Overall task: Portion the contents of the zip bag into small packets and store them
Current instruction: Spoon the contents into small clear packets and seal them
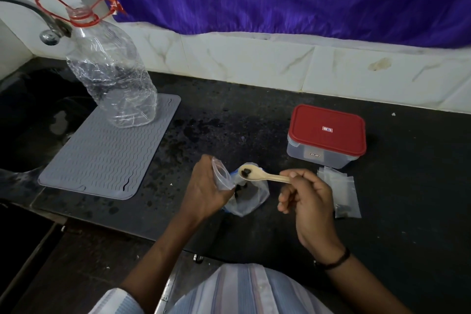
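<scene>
Zip bag (pixel 251 197) sits slumped on the dark counter (pixel 254 115) near the front edge, its mouth gaping, dark chunks (pixel 239 188) visible inside. The left hand (pixel 206 191) pinches a small clear packet (pixel 222 174) open just at the bag's 9 o'clock, while the right hand (pixel 309 201) grips the handle of a pale spoon (pixel 262 174), fingers curled round it, the bowl carrying a few dark pieces above the bag. The main risk I judge is spillage — the packet's mouth looks narrow against the spoon's bowl, so a quick tilt could scatter pieces onto the counter. The packet is thin and held from one side only, so it may fold shut as the spoon arrives. Spare packets (pixel 341 191), one seemingly already filled, lie at the bag's 3 o'clock; a red-lidded box (pixel 327 132) waits at 1 o'clock, closed — storing needs a free hand.
</scene>
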